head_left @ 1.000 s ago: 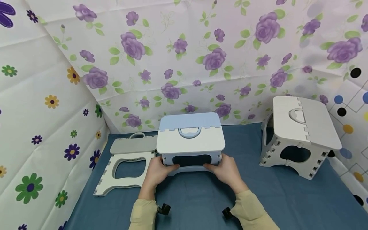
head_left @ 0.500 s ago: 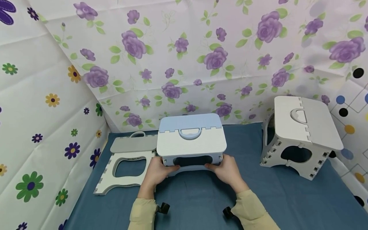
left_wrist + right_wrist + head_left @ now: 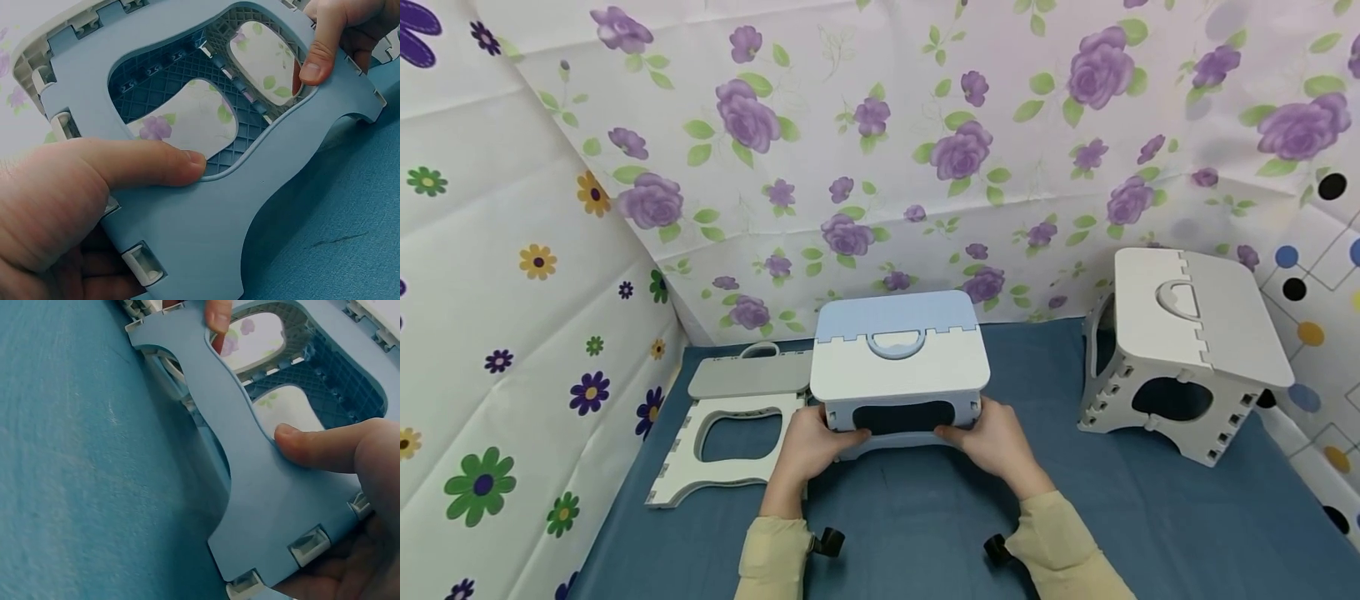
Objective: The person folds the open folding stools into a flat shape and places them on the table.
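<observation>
A blue and white folding step stool (image 3: 898, 367) stands unfolded in the middle of the table, by the back wall. My left hand (image 3: 811, 446) grips its left side, the thumb on the blue front panel (image 3: 206, 219) at the edge of the oval opening. On the opposite side my right hand (image 3: 996, 442) holds it the same way; in the right wrist view its thumb presses the panel beside the opening and the other fingers go behind the side edge. Those fingers are partly hidden by the stool.
A folded grey and white step stool (image 3: 737, 433) lies flat on the left, close to the left hand. Another grey and white stool (image 3: 1187, 350) stands unfolded at the right. Blue cloth (image 3: 910, 525) covers the table, and flowered sheets (image 3: 865, 167) hang behind.
Both hands keep their hold on the blue and white stool, which stays in nearly the same place. Only a slight shift of the head view shows.
</observation>
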`<state>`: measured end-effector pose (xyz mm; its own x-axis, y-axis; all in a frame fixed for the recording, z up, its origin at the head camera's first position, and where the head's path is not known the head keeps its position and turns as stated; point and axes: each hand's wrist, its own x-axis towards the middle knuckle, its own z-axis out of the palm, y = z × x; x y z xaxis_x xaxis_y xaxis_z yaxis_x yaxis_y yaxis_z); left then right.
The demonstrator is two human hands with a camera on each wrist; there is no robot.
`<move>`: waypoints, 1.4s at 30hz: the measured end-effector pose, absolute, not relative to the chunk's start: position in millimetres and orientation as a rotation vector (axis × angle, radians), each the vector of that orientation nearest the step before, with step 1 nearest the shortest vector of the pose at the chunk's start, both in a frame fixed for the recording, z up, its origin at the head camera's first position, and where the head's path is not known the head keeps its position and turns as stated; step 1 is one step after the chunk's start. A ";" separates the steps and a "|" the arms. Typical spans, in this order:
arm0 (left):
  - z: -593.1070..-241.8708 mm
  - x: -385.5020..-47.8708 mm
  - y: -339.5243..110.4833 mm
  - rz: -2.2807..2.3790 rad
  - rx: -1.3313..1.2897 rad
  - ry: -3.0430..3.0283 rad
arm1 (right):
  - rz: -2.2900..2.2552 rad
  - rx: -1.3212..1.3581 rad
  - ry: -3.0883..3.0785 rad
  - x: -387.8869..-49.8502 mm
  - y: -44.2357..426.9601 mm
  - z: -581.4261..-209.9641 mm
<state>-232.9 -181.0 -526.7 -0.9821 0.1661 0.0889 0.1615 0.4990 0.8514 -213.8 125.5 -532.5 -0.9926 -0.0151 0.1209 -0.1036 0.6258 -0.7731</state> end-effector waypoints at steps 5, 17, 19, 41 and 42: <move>-527.6 -231.8 -180.5 1.519 0.300 2.762 | 1.306 0.090 -2.776 -213.2 129.0 -534.1; -522.0 -235.4 -184.6 1.660 0.373 2.759 | 1.418 0.115 -2.718 -217.4 129.6 -531.7; -522.0 -236.8 -184.7 1.723 0.403 2.730 | 1.413 0.119 -2.705 -217.0 128.8 -531.3; -522.7 -234.0 -184.5 1.597 0.469 2.808 | 1.327 0.261 -2.660 -215.4 129.0 -531.4; -522.2 -233.8 -184.8 1.595 0.469 2.801 | 1.330 0.264 -2.656 -215.7 129.2 -531.5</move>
